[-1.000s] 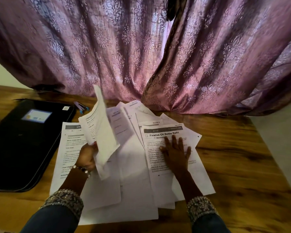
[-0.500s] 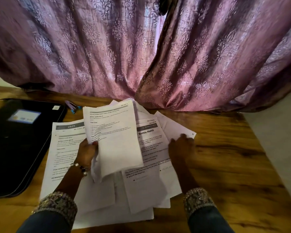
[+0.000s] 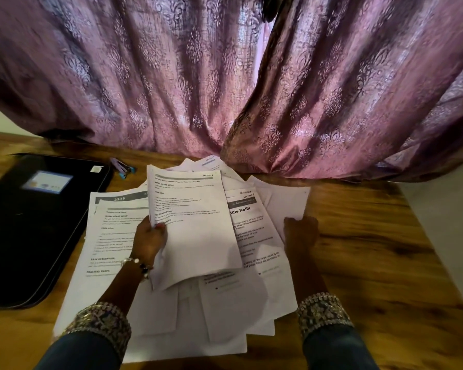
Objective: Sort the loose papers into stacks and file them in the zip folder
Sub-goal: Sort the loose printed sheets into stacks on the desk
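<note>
Loose printed papers (image 3: 254, 236) lie fanned out in a messy pile on the wooden table (image 3: 372, 257). My left hand (image 3: 149, 239) grips a few sheets (image 3: 190, 225) by their left edge and holds them raised above the pile, print facing me. My right hand (image 3: 301, 232) is at the pile's right edge with fingers curled onto a white sheet (image 3: 289, 204); whether it pinches that sheet I cannot tell. The black zip folder (image 3: 30, 225) lies flat on the table to the left, zipped closed, a label on its cover.
A purple patterned curtain (image 3: 225, 84) hangs behind the table and rests on its far edge. A small purple and blue stapler (image 3: 122, 166) lies beyond the folder's right corner. Bare wood stretches to the right of the pile up to the table's right edge.
My left hand turned its sheets from edge-on to flat, print facing me. My right hand slid off the top "Oil Bottle Refill" sheet to the pile's right edge and curled its fingers.
</note>
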